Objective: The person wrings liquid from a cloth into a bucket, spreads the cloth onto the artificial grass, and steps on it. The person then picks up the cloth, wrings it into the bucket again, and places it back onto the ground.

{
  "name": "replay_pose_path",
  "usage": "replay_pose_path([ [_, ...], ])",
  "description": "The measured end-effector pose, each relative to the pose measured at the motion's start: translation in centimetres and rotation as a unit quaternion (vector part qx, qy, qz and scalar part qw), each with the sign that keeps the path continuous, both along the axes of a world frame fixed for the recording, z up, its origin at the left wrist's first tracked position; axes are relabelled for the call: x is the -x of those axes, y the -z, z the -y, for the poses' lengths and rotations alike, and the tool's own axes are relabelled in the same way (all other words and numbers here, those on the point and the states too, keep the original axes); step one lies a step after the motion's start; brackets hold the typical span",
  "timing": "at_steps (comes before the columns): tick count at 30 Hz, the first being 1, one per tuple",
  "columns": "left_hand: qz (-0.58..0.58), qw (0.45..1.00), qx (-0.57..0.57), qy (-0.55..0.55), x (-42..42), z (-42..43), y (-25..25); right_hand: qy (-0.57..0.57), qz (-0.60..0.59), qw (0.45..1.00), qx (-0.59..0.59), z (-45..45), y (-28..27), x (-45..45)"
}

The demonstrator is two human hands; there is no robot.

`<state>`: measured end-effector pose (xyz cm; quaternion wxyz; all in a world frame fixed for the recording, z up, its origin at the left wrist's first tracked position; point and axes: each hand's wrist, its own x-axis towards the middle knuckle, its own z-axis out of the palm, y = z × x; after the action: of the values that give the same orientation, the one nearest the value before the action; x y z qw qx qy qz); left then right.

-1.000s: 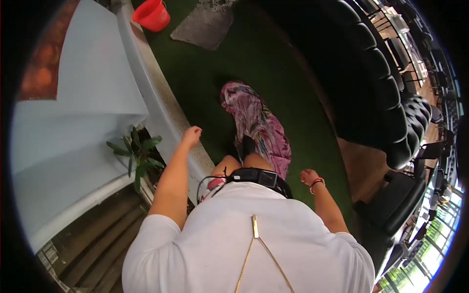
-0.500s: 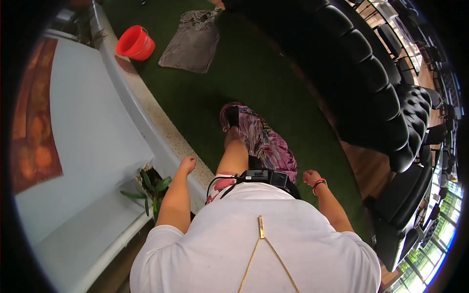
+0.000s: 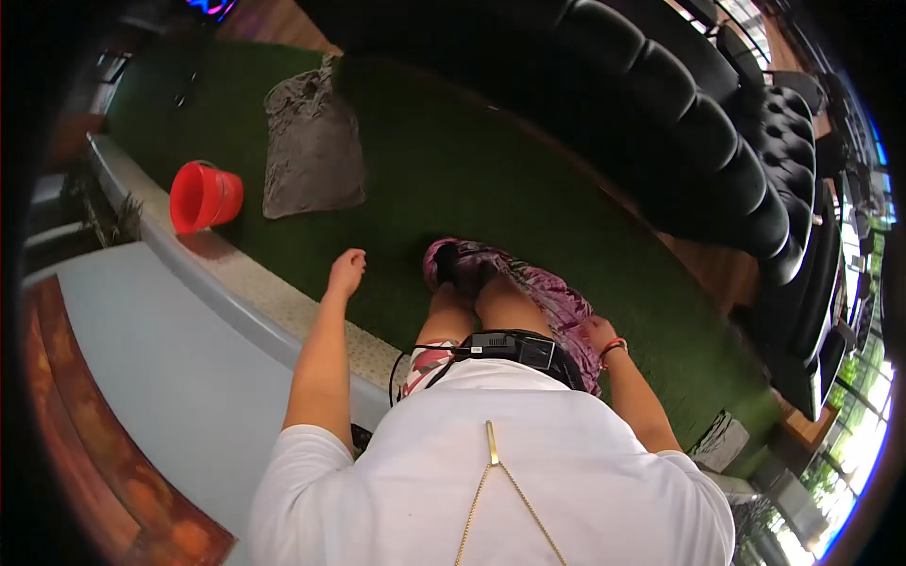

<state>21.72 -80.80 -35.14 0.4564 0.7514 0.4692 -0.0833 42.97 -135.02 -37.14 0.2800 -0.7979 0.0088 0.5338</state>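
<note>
My left hand (image 3: pixel 349 272) is out ahead of me over the green floor covering, its fingers loosely curled with nothing in them. By my right hip is my right hand (image 3: pixel 598 334), a red band at its wrist and its fingers curled too. It overlaps the edge of a pink patterned cloth (image 3: pixel 559 304) in this view; whether they touch is unclear, and no grip on it shows. That cloth runs beside my legs down to my dark shoe. Ahead on the left, a grey plush cloth item (image 3: pixel 314 165) lies flat near a red bucket (image 3: pixel 223 197).
A low ledge (image 3: pixel 274 307) borders the green floor (image 3: pixel 415 141) on my left, with a pale panel (image 3: pixel 170 349) beyond. A long black padded sofa (image 3: pixel 651 123) curves along the right. A small black box (image 3: pixel 514 347) with cables sits at my waist.
My view has turned, so the bucket and grey cloth item appear lower and further left. My left hand has swung forward, and my right hand now overlaps the pink cloth's edge.
</note>
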Motion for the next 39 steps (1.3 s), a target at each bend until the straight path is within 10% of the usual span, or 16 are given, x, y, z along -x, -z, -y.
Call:
replay_pose_path([
  [3,0.009,0.998,-0.046,0.034,-2.9,-0.1,-0.3,-0.169,0.183,0.966,-0.068,1.7,1.2,2.6],
  [7,0.008,0.991,0.045,0.128,-5.9,3.0,0.2,0.064,0.087,0.990,0.095,4.2,0.2,6.0],
  [11,-0.077,0.891,0.037,0.445,-7.2,8.8,-2.6,0.391,-0.067,0.918,-0.011,5.8,-3.6,12.8],
  [16,-0.055,0.830,0.057,0.553,-13.1,10.0,1.5,0.435,0.006,0.898,0.069,7.2,-3.9,20.9],
  [26,-0.157,0.807,-0.087,0.563,-26.3,9.3,5.0,0.550,-0.096,0.829,0.029,10.9,-5.0,24.0],
  [29,-0.055,0.831,-0.088,0.547,-29.7,16.1,4.7,0.386,-0.026,0.917,0.094,17.2,-2.0,25.5],
  [32,-0.060,0.817,0.053,0.571,-31.2,26.4,-0.2,0.690,0.003,0.723,-0.007,18.8,-6.6,23.1],
  [39,0.021,0.665,0.052,0.745,-34.2,40.0,-3.3,0.700,0.054,0.710,0.057,16.2,-6.5,29.2],
])
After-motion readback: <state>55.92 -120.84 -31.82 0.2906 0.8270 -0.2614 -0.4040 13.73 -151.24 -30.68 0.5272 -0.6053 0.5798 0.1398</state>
